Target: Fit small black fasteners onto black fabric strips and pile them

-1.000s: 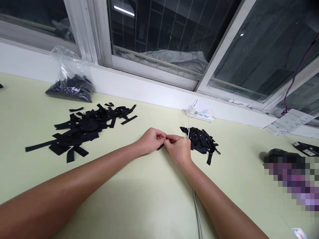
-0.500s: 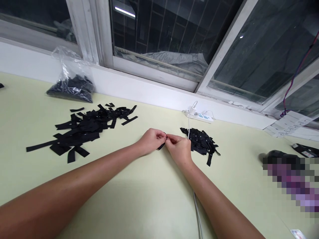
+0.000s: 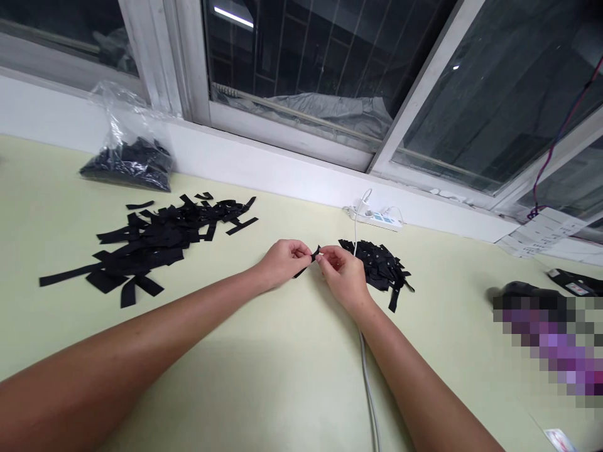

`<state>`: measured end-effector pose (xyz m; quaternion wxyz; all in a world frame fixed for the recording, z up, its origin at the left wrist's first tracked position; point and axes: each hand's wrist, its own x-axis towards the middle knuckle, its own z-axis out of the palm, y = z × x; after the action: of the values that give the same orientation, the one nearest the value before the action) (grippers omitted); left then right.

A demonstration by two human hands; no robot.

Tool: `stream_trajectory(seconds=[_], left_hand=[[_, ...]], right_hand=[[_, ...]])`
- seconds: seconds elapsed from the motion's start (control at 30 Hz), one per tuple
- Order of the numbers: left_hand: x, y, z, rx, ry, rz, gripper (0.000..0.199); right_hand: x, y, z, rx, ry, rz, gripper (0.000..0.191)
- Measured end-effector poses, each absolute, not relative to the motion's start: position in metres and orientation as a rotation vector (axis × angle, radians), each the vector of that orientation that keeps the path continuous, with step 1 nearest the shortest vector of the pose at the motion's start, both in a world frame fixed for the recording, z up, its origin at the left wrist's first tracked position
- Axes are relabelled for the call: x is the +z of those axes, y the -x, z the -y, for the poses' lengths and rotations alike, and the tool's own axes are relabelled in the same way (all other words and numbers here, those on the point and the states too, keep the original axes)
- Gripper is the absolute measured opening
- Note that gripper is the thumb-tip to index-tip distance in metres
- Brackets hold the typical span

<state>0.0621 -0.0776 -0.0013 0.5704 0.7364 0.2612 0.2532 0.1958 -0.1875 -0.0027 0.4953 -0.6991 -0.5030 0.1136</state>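
A short black fabric strip (image 3: 315, 254) is held between my two hands above the middle of the table. My left hand (image 3: 286, 260) pinches it with thumb and fingers, and a tail of it hangs below those fingertips. At the strip's right side, the thumb and forefinger of my right hand (image 3: 343, 271) are pinched together, with a tiny pale spot at their tips. A large loose pile of black strips (image 3: 160, 235) lies to the left. Just beyond my right hand sits a smaller pile of black strips (image 3: 380, 265) with small shiny dots on them.
A clear plastic bag (image 3: 129, 160) of black pieces stands by the wall at back left. A white power strip (image 3: 377, 218) lies near the wall. Its grey cable (image 3: 369, 389) runs under my right forearm. At right are a dark object (image 3: 525, 301) and a blurred-out patch.
My fingertips have moved slightly apart, so more of the black strip shows between them. The piles stay put; the view has shifted slightly.
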Motion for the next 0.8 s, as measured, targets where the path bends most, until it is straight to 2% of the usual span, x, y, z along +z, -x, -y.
stream_trajectory(seconds=[0.13,0.27,0.5,0.8], left_hand=[[0.000,-0.061,0.078,0.576,-1.755,-0.574,0.017],[0.000,-0.060,0.078,0.569,-1.839,-0.512,0.013],[-0.004,-0.060,0.079,0.564,-1.882,-0.438,0.008],[0.001,-0.060,0.076,0.618,-1.849,-0.476,0.015]], right_hand=[[-0.001,-0.199,0.189,0.508,1.637,1.269,0.043],[0.003,-0.202,0.192,0.590,1.609,1.312,0.058],[0.009,-0.207,0.195,0.668,1.770,1.322,0.020],[0.009,-0.211,0.194,0.799,1.741,1.178,0.011]])
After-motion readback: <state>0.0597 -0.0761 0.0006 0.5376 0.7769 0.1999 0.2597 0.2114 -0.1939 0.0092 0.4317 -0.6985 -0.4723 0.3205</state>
